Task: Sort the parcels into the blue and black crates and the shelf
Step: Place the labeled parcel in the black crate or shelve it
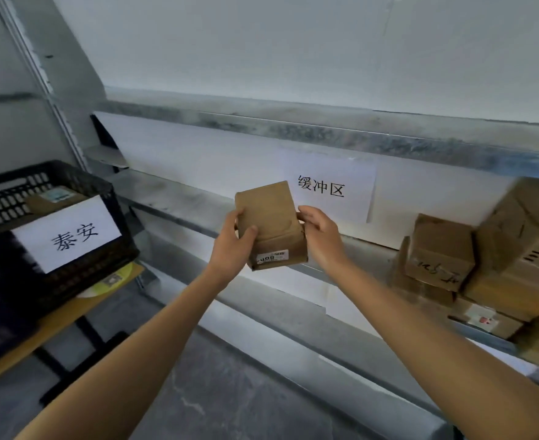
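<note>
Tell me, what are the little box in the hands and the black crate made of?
The small parcel, gripped by the left hand and right hand, looks like brown cardboard: matte, with folded flaps and a white paper label. The black crate seems to be hard plastic: its walls are a moulded grid of holes. Blur leaves its finish unclear.

Left grip (pixel 230 246) and right grip (pixel 320 236), both outstretched, apparently clasp one parcel (pixel 269 217) between them.
</note>
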